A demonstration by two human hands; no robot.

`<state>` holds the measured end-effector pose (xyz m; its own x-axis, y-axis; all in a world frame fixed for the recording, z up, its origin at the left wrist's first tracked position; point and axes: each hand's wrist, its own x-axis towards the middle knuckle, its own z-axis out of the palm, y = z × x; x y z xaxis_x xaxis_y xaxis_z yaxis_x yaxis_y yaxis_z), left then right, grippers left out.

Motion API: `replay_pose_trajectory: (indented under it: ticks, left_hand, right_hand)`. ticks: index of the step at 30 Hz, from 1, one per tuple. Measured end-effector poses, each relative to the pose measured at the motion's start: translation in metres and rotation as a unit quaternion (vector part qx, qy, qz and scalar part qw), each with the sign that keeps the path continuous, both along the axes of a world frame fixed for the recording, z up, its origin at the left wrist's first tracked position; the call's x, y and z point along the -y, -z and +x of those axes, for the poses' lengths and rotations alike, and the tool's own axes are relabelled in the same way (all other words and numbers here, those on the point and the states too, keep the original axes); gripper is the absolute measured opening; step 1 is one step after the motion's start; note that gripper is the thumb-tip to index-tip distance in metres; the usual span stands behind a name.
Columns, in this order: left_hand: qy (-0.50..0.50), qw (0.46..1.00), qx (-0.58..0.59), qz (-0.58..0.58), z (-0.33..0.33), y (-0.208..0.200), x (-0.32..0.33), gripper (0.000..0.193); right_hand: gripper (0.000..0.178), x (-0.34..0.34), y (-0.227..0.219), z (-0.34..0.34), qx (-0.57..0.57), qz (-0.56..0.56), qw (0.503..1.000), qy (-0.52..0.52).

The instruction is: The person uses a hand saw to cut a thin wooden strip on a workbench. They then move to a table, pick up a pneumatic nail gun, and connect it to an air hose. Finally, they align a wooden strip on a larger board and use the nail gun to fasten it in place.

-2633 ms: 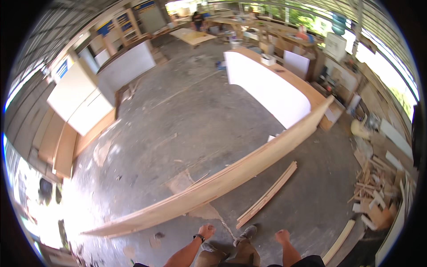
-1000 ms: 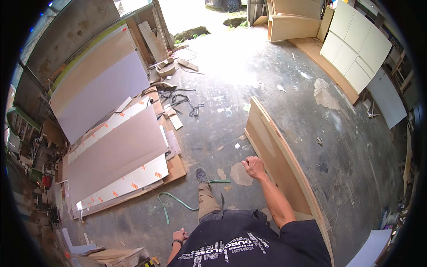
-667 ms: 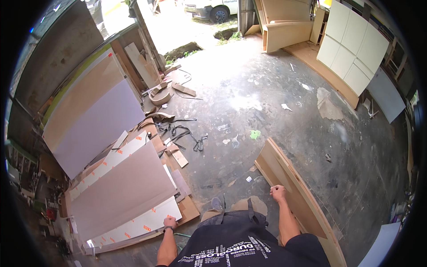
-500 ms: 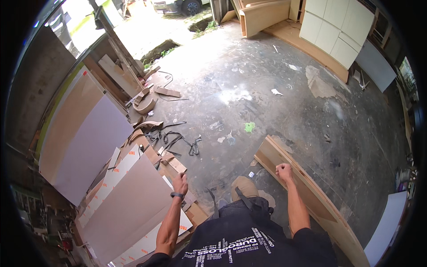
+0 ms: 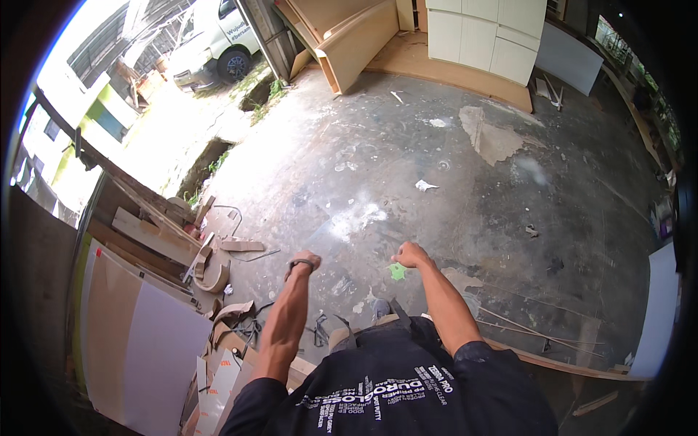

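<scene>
- Person stands on a bare concrete floor (image 5: 465, 189), both arms stretched forward and down, dark printed shirt (image 5: 392, 385) filling the lower edge of the view.
- Left hand (image 5: 304, 261): curled into a loose fist, knuckles up, a dark band at the wrist. Nothing visible in its grip; whether it pinches anything small cannot be told.
- Right hand (image 5: 411, 254): fingers folded in, not spread. It hangs just above a small green scrap (image 5: 397, 272) lying on the floor; touching or apart cannot be told from here.
- Long wooden board (image 5: 560, 363) runs low along the floor behind the right arm, well apart from both hands.
- White paper scrap (image 5: 424, 185) lies farther out on the concrete, ahead of the hands.
- Left of the person: leaning sheet panels (image 5: 138, 341), white and brown, with a heap of wood offcuts (image 5: 211, 254) and tangled cables beside them.
- Far side: white cabinets (image 5: 487, 36) against the wall, tall plywood pieces (image 5: 349, 36) leaning near the opening.
- White van (image 5: 211, 43) parked outside in bright sun.
</scene>
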<state>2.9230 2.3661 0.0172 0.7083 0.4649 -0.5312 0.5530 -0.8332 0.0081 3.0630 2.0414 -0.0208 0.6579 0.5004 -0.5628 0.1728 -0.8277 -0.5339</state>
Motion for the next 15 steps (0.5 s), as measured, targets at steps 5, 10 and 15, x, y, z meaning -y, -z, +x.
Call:
replay_pose_trajectory:
  ticks: [5, 10, 15]
  left_hand:
    - [-0.033, 0.818, 0.524, -0.233, 0.150, -0.079, 0.095, 0.046]
    - [0.526, 0.618, 0.423, -0.403, 0.233, -0.106, 0.218, 0.062]
    - [0.533, 0.831, 0.122, -0.102, 0.475, 0.088, 0.093, 0.059]
  right_hand:
    - [0.049, 0.007, 0.058, 0.115, 0.016, -0.025, 0.993, 0.117]
    - [0.035, -0.070, 0.015, 0.233, 0.049, 0.134, 0.987, 0.072]
    - [0.039, -0.046, 0.046, 0.331, 0.116, 0.058, 0.989, 0.074]
